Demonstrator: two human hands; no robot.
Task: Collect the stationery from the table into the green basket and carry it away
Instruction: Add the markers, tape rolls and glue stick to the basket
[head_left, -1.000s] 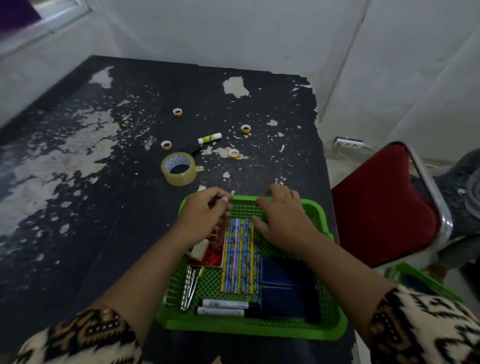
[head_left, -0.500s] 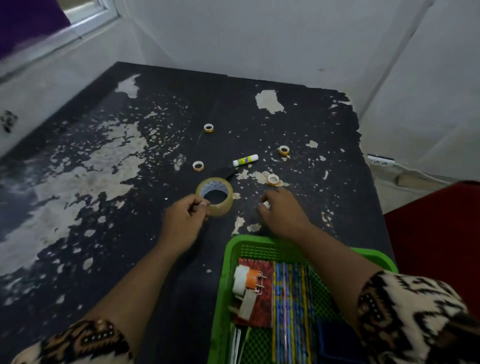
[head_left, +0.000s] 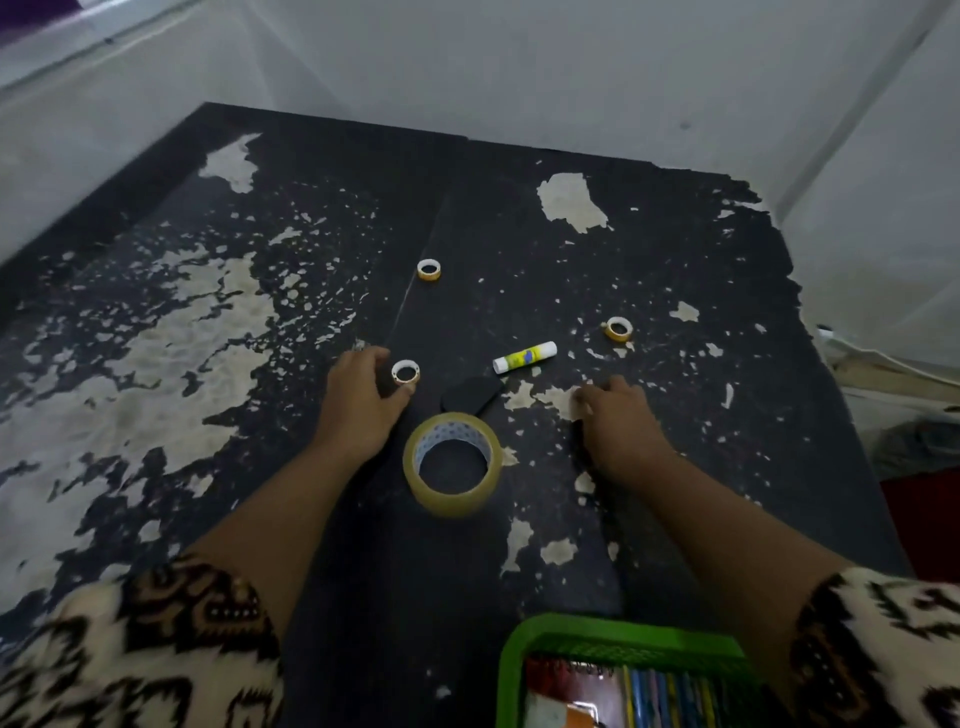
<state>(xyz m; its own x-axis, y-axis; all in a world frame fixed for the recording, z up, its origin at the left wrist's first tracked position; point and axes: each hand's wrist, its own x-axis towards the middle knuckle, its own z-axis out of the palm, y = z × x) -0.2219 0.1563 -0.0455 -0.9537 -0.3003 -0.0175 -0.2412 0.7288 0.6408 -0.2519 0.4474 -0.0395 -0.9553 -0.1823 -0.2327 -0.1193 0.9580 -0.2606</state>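
Several small tape rolls lie on the worn black table (head_left: 291, 499). My left hand (head_left: 358, 402) curls around one small roll (head_left: 405, 372), thumb touching its near edge and forefinger at its left. My right hand (head_left: 618, 423) has its fingers curled down on a beige patch where another small roll lay; that roll is hidden under them. Between my forearms stands a large clear tape roll (head_left: 452, 462). A glue stick (head_left: 524, 357) and a flat black oval piece (head_left: 471, 395) lie just beyond. The green basket (head_left: 623, 636) shows at the bottom edge, holding pencils and a notebook.
Two more small tape rolls sit farther out, one in the middle (head_left: 429, 269) and one to the right (head_left: 618, 329). White walls close the far side and the left. The table's right edge drops to the floor, where a red chair seat (head_left: 924, 519) shows.
Both hands left the basket and reached out over the table. The left passed the large tape roll to a small roll; the right moved forward onto another. The view has shifted forward.
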